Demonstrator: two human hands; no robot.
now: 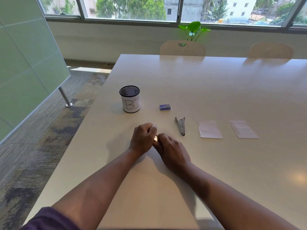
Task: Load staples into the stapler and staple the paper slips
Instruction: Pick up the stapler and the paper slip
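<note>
Here the left hand [143, 138] and right hand [172, 152] meet near the middle of the table [216, 90], fingers of both curled and pinching a small shiny strip of staples [155, 138] between them. The stapler [181, 126] lies open just right of the hands, untouched, with the staple box [165, 107] farther back. Two paper slips [209, 129] lie farther right, and a mesh pen cup [130, 99] stands far left.

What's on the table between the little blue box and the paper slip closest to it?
The stapler lies there, between the blue staple box and the nearer paper slip, flat on the table. The head view shows it, with neither hand touching it.
</note>
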